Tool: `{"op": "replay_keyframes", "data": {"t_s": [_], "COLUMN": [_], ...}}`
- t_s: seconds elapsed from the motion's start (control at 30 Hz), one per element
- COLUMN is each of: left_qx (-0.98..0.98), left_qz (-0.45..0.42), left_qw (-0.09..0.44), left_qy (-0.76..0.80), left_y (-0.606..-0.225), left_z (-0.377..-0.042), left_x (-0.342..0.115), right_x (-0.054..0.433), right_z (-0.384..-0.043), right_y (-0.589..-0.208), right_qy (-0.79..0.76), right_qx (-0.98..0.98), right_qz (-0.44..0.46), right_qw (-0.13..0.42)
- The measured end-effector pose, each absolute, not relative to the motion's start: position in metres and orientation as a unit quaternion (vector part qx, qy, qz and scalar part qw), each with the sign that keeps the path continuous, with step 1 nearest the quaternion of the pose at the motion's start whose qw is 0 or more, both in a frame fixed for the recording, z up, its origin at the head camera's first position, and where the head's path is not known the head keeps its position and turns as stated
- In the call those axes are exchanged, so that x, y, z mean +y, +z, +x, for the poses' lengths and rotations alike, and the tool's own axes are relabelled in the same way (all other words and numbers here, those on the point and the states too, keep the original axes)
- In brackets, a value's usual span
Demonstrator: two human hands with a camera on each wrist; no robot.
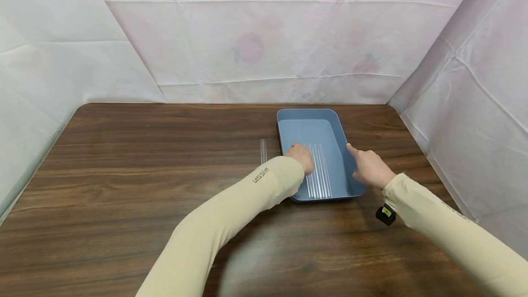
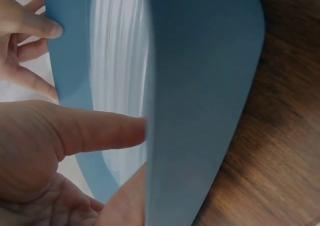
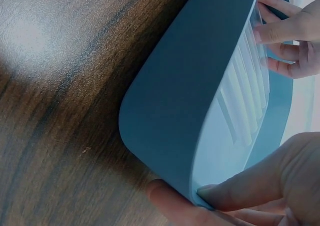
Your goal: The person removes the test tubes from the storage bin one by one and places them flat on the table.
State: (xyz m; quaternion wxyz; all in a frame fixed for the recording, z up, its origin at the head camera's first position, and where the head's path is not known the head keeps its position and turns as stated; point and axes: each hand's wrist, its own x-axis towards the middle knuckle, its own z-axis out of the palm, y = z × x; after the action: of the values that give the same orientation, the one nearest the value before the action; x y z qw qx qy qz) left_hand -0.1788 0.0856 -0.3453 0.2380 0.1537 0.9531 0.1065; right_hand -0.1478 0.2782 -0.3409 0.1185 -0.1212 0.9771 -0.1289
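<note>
A blue-grey rectangular tray [image 1: 311, 128] lies toward the right side of the table, with several clear plastic tubes [image 1: 319, 173] side by side in it. My left hand [image 1: 300, 157] is inside the tray by its left wall, thumb and fingers around the leftmost clear tube; the near wall hides its fingertips in the left wrist view. On the opposite side, my right hand [image 1: 369, 166] pinches the tray's right wall, thumb inside and fingers outside, as the right wrist view shows. Another clear tube [image 1: 263, 148] lies on the table left of the tray, partly covered by the left forearm.
The brown wood-grain table [image 1: 144, 173] extends well to the left. Pale fruit-print cloth [image 1: 255, 35] hangs behind it, and white cloth [image 1: 486, 72] borders the right side. A small black device [image 1: 385, 214] is on the right wrist.
</note>
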Motion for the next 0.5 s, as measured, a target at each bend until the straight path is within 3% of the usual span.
{"op": "replay_keyframes", "data": {"t_s": [0.5], "left_qx": [0.957], "left_qz": [0.158], "left_qw": [0.232], "left_qy": [0.078], "left_y": [-0.3499], "left_z": [-0.1814], "left_x": [0.0879], "right_x": [0.2783], "right_z": [-0.1480], "right_y": [-0.3409], "right_qy": [-0.135], "right_qx": [0.976], "right_qz": [-0.121], "right_qw": [0.119]}}
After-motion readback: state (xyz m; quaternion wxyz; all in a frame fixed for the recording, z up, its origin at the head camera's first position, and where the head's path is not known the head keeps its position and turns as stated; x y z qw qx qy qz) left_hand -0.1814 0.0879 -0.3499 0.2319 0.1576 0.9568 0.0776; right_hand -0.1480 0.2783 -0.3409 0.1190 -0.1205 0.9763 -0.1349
